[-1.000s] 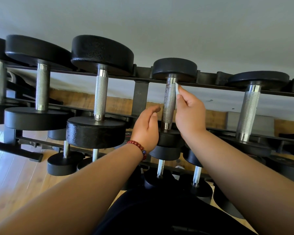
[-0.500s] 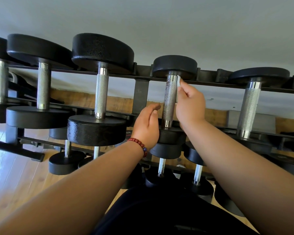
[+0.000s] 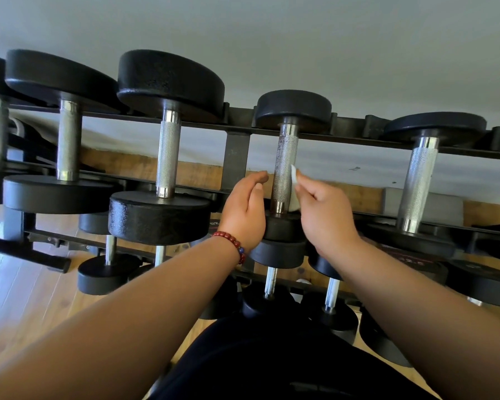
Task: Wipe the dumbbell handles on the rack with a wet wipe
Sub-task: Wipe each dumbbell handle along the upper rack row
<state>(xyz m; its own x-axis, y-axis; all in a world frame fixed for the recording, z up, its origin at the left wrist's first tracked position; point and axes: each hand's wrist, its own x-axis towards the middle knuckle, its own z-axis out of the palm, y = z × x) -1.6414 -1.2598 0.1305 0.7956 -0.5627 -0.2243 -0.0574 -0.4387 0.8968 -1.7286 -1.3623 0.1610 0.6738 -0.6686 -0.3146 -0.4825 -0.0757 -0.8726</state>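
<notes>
While the right hand (image 3: 326,217) pinches one wet wipe (image 3: 294,174) beside one of five top-rail handles (image 3: 285,168), the left hand (image 3: 244,215) hovers — relaxed.

1. The right hand (image 3: 326,215) pinches a small white wet wipe (image 3: 294,174) between thumb and fingertips, and the wipe sticks up above its knuckles.
2. Just left of that hand stands a knurled dumbbell handle (image 3: 285,168). The wipe lies at its right edge, and whether they touch is unclear.
3. The left hand (image 3: 244,215) hangs on the handle's other side, fingers loosely curved and holding nothing.
4. A red bead bracelet (image 3: 233,244) circles the left wrist.
5. The black rack (image 3: 236,157) has an upright post just above the left hand's fingertips.
6. Further dumbbells sit left of the left hand and right of the right hand.
</notes>
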